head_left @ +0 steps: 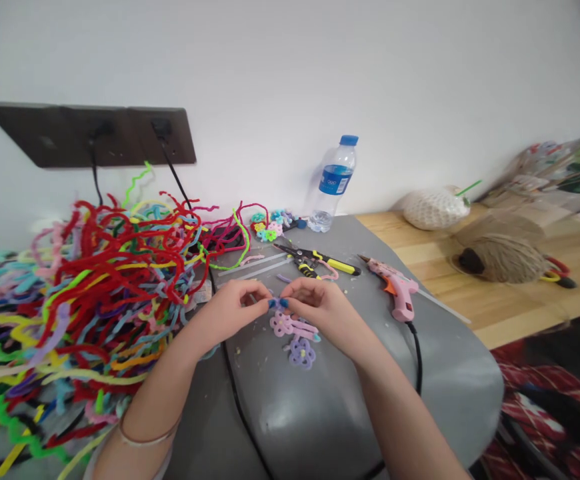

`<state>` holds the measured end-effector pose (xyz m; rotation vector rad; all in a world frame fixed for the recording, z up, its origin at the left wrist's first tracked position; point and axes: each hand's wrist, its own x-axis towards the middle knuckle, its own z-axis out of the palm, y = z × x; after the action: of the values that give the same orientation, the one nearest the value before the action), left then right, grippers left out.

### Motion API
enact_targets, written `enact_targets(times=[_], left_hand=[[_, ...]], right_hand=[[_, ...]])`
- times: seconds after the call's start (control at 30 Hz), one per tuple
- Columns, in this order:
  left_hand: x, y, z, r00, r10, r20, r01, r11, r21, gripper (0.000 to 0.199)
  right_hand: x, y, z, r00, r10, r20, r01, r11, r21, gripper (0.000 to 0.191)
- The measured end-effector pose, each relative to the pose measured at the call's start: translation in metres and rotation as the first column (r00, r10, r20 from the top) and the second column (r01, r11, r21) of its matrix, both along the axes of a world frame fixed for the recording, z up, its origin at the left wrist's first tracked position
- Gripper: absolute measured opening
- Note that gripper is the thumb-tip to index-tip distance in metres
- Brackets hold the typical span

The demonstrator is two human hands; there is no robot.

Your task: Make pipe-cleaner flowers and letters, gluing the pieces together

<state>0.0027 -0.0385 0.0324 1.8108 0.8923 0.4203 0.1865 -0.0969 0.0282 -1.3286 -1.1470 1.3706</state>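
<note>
My left hand [247, 308] and my right hand [316, 305] meet over the grey table, fingertips pinched on a small purple pipe cleaner piece [279, 305] between them. Its exact shape is mostly hidden by the fingers. Just below lies a pink pipe cleaner flower [281, 324], with short pink pieces [304, 329] beside it under my right hand. Nearer to me rests a purple pipe cleaner flower [301, 353] with a pale yellow centre. Beyond my fingers are pliers with yellow and black handles [315, 261].
A big tangled heap of colourful pipe cleaners [115, 287] covers the left side. To the right lies a pink glue gun [394, 287] with a black cord. A water bottle [334, 187] leans by the wall. Finished-looking small flowers [270, 227] and a twine ball [510, 259] are farther back.
</note>
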Motion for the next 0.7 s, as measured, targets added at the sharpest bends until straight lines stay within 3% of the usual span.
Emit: enact_targets(times=[0.27, 0.5, 0.7], left_hand=[[0.0008, -0.0016, 0.004, 1.0, 0.018, -0.002, -0.018, 0.993, -0.116, 0.027], [0.0013, -0.0016, 0.0039, 0.999, 0.01, 0.032, -0.007, 0.994, -0.107, 0.024], [-0.0003, -0.0016, 0.0008, 0.998, 0.033, 0.061, -0.026, 0.994, -0.106, 0.024]], right_hand=[[-0.0005, -0.0033, -0.0025, 0.999, -0.043, 0.013, 0.042, 0.998, 0.038, 0.015], [-0.0012, -0.0055, 0.0023, 0.997, -0.074, 0.002, 0.074, 0.997, 0.034, 0.015], [-0.0014, -0.01, 0.0011, 0.99, -0.087, -0.107, 0.091, 0.995, 0.03, 0.021]])
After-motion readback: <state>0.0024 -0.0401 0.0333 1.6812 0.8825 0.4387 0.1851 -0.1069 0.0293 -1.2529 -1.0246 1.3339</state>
